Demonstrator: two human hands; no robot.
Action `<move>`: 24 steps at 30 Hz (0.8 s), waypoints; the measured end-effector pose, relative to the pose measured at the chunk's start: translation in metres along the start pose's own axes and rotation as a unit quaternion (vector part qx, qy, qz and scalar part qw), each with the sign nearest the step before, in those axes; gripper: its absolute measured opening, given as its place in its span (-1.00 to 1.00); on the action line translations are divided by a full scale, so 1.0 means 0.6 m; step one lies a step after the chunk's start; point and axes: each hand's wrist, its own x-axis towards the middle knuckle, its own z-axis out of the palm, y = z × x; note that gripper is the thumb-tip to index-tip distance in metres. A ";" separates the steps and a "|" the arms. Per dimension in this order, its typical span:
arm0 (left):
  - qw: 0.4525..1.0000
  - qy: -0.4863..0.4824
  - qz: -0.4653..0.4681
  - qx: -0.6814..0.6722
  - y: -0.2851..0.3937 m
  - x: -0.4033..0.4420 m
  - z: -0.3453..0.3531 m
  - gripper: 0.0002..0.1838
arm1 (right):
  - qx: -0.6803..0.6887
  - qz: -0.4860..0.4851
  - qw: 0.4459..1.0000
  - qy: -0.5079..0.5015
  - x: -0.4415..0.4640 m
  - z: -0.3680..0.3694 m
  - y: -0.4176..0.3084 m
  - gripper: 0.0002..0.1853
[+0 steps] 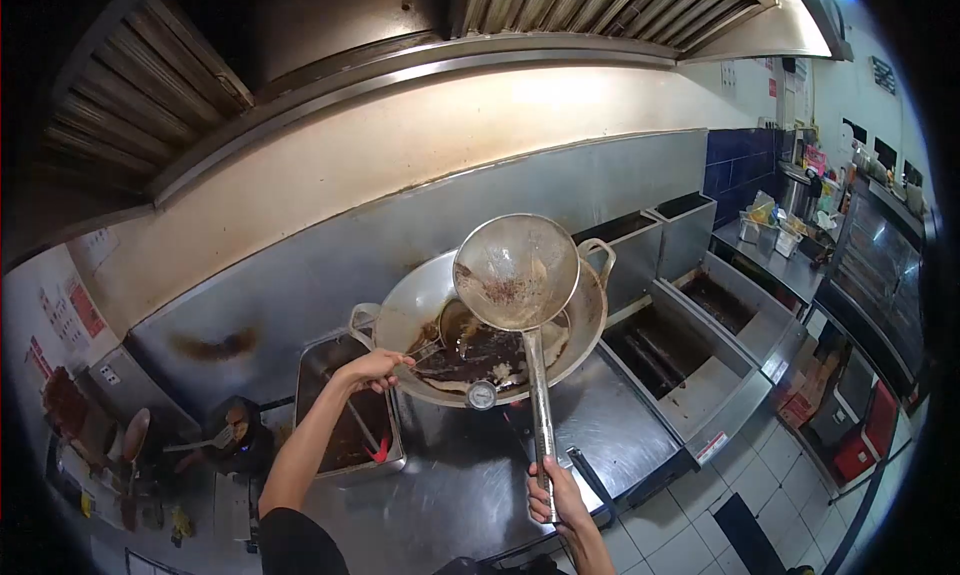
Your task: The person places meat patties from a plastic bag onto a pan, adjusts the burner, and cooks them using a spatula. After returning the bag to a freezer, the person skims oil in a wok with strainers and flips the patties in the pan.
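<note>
My right hand [560, 495] is wrapped round the metal handle of a large round strainer [515, 270], which is held over a big wok [400, 320]. Dark bits lie in the strainer's mesh bowl. Dark oil [470, 360] with pale foam at its edge fills the bottom of the wok. At the wok's left rim, my left hand [376, 371] pinches the thin handle of a utensil whose round end reaches into the oil. A round dial thermometer [481, 395] sits at the wok's front rim.
Left of the wok, a rectangular metal tray [392, 455] holds dark liquid and a red-tipped tool. Fryer basins [690, 415] stand to the right. A steel counter [450, 505] runs in front. Another person [240, 440] is at the lower left. An extractor hood hangs above.
</note>
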 end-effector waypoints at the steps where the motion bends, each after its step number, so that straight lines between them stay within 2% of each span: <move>1: 1.000 -0.001 -0.001 0.000 -0.001 -0.001 0.005 -0.53 | 0.003 0.005 1.000 0.001 0.000 -0.002 -0.001 -0.58; 3: 0.999 -0.048 -0.014 -0.019 0.003 -0.007 0.016 -0.52 | 0.007 0.008 1.000 -0.001 0.003 -0.004 0.000 -0.59; 8: 0.996 -0.079 -0.004 -0.039 0.018 -0.026 0.046 -0.52 | 0.029 0.004 0.999 -0.012 0.010 -0.010 0.013 -0.59; 16: 0.978 -0.180 0.007 -0.104 0.056 -0.049 0.089 -0.55 | 0.032 -0.008 0.999 -0.017 0.014 -0.006 0.029 -0.59; 24: 0.972 -0.186 0.026 -0.142 0.069 0.014 0.115 -0.55 | 0.031 -0.027 0.999 -0.010 0.021 0.003 0.045 -0.58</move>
